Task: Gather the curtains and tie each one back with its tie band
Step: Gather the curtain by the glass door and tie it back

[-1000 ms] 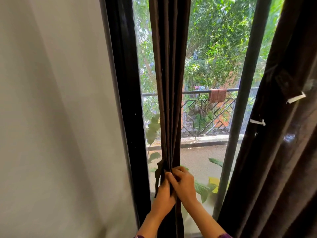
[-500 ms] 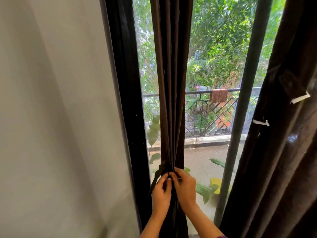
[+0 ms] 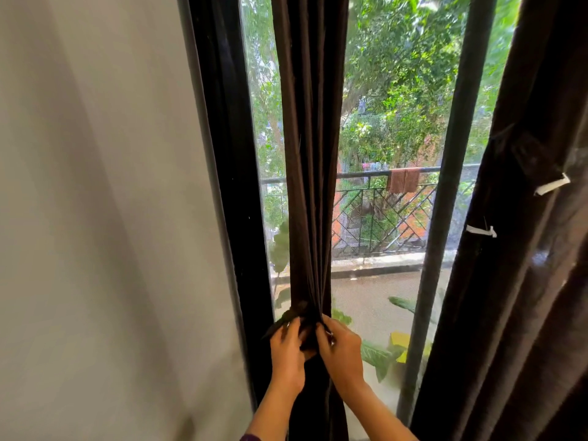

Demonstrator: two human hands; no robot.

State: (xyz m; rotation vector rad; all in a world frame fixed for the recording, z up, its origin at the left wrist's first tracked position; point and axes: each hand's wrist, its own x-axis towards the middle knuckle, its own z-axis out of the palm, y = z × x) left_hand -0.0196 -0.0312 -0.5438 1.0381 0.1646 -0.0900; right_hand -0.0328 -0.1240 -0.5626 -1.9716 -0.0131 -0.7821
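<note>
Now the left hand (image 3: 288, 353) and right hand (image 3: 342, 353), one each side of the upright gathered curtain (image 3: 310, 154), have their grip clamped on the tie band (image 3: 297, 313).

- No text, brand, number or sign can be read anywhere in the view.
- The 2 white tags (image 3: 551, 188) fixed to the right curtain (image 3: 525, 297) are too small to show whether they carry any print.
</note>
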